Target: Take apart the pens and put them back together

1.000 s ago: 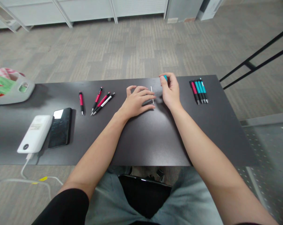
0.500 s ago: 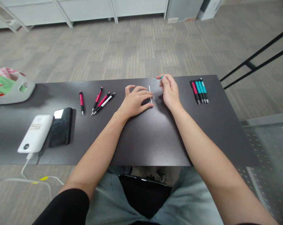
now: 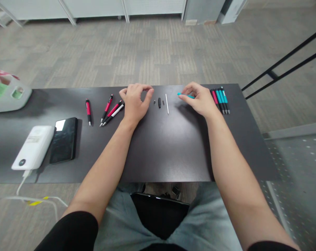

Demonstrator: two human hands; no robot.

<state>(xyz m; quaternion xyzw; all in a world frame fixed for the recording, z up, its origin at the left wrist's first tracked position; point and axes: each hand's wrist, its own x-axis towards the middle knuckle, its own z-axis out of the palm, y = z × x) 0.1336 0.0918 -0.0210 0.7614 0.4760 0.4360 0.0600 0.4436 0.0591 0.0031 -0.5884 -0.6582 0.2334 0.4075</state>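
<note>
"At the left end of the table (image 3: 160,157), what's in the white basket (image 3: 3,103)?"

"Something soft and crumpled, green and pink; deeper down I can't see. Next come the white power bank (image 3: 33,146), its cable (image 3: 24,182) dropping past the near edge, and just beside it the black phone (image 3: 63,144), both probably parked there to leave me elbow room."

"And the pens?"

"One red pen (image 3: 88,111) lies alone, then three pens (image 3: 113,111) bunched, tips towards me. My left grip (image 3: 133,101) arches by their far ends, thumb and forefinger curled towards each other, nothing visible between them. Whether they touch, I can't tell."

"What's between your hands?"

"A tiny dark piece (image 3: 154,102), a short black sleeve (image 3: 159,103), another tiny piece (image 3: 163,103) and a slim refill (image 3: 167,104), spaced apart, I'd say, so none gets lost."

"And the right?"

"My right grip (image 3: 185,94) pinches a blue barrel (image 3: 190,96) above the table, one end poking out leftward, likely to keep that end free. What's inside it, I can't see. Just beyond, red and blue pens (image 3: 221,100) lie side by side."
</note>
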